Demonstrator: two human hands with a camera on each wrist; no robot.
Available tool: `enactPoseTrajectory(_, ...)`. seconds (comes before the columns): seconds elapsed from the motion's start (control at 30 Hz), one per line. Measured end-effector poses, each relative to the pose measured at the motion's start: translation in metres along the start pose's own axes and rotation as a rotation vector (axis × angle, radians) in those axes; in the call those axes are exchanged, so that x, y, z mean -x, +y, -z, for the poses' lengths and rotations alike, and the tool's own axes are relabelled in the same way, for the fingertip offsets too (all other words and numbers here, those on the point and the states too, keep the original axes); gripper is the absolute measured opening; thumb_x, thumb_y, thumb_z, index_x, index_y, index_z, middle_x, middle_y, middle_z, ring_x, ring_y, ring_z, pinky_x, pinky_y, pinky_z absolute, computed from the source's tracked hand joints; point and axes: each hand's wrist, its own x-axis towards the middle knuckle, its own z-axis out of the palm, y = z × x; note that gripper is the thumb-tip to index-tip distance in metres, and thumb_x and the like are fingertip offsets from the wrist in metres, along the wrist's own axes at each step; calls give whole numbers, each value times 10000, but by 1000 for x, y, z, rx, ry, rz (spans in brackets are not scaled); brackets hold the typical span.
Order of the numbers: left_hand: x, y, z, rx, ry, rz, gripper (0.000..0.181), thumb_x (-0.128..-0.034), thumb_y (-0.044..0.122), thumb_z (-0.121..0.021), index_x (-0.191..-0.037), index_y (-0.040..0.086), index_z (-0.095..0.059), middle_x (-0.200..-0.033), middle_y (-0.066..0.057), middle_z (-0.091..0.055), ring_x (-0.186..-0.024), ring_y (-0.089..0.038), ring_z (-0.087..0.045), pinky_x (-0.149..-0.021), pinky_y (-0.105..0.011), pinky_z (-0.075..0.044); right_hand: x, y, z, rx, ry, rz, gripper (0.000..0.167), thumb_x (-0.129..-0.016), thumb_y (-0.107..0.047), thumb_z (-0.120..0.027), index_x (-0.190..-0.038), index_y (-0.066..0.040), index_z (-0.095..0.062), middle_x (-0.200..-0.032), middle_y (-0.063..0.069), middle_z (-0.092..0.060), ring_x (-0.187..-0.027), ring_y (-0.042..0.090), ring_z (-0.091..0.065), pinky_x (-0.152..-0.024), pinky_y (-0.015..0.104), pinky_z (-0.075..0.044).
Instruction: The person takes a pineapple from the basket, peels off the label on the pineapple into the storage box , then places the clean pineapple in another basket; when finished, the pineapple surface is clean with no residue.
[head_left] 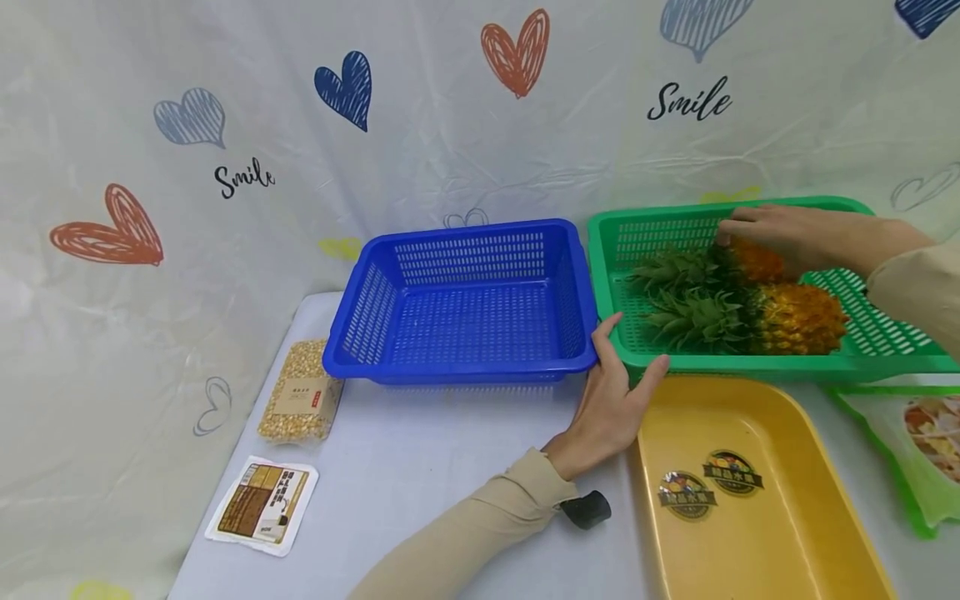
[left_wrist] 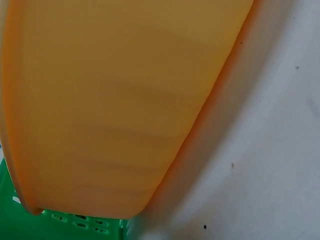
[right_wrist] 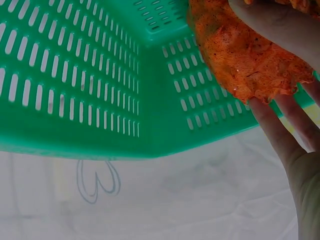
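Two pineapples lie side by side in the green basket (head_left: pixel 720 363), leaves toward the left. My right hand (head_left: pixel 813 233) reaches over the basket and grips the far pineapple (head_left: pixel 757 260). In the right wrist view, its thumb and fingers are spread around the orange body of that pineapple (right_wrist: pixel 245 60). The near pineapple (head_left: pixel 798 321) lies untouched along the front wall. My left hand (head_left: pixel 611 404) is at the green basket's near left corner, fingers extended, beside the blue basket (head_left: pixel 465 369). The left wrist view does not show the left hand.
A yellow tray (head_left: pixel 750 550) with two round stickers sits in front of the green basket. At left are a bag of corn kernels (head_left: pixel 292 417) and a flat white-edged package (head_left: pixel 262 506). A green-edged bag (head_left: pixel 915 467) lies at right. A patterned curtain hangs behind.
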Motion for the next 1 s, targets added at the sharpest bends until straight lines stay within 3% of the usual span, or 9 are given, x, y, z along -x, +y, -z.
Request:
enactPoseTrajectory(0.37,-1,1,0,-5,-7,-4,716,-1093,461,-501,-1630,254,-74,-1689,-246,-183,-1569,-210,-221,-1246,-387,-284,5,-1,5,20,-5,-31,915,-505,64,-1008,-1304,-53,-576,-1368,282,-518,-1176,543,-538,-863,663,-531)
enactPoseTrajectory(0.57,-1,0,-1,0,-8,0,720,-1089,473,-501,-1630,254,-79,-1687,-236,-199,-1560,-213,-245,-1243,-389,-294,8,-8,14,19,15,-45,938,-537,107,-985,-1348,-60,-544,-1410,324,-473,-1171,560,-533,-816,640,-549)
enactPoseTrajectory(0.7,-1,1,-2,6,-6,16,719,-1084,503,-494,-1628,284,-79,-1671,-236,-256,-1544,-222,-292,-1230,-398,-320,9,-20,30,9,62,-30,855,-648,163,-915,-1378,-50,-524,-1406,312,-474,-1128,536,-565,-802,623,-555)
enactPoseTrajectory(0.87,0,2,-2,6,3,22,698,-1087,508,-474,-1626,303,-80,-1670,-233,-254,-1546,-213,-280,-1230,-398,-317,11,-48,55,40,143,-54,605,-866,5,-827,-1387,-68,-530,-1407,286,-488,-1178,563,-538,-903,759,-440)
enactPoseTrajectory(0.9,0,2,-2,5,5,17,689,-1091,498,-468,-1626,298,-83,-1622,-246,-330,-1549,-217,-272,-1232,-395,-313,12,-55,59,52,165,-65,573,-888,-22,-812,-1387,-68,-534,-1404,285,-494,-1195,569,-523,-912,776,-413)
enactPoseTrajectory(1.0,2,4,-3,5,14,4,657,-1104,448,-453,-1628,284,-92,-1655,-215,-269,-1567,-192,-207,-1249,-390,-278,16,-77,72,100,241,-101,523,-907,-68,-805,-1367,-65,-557,-1390,285,-513,-1229,577,-485,-930,808,-357)
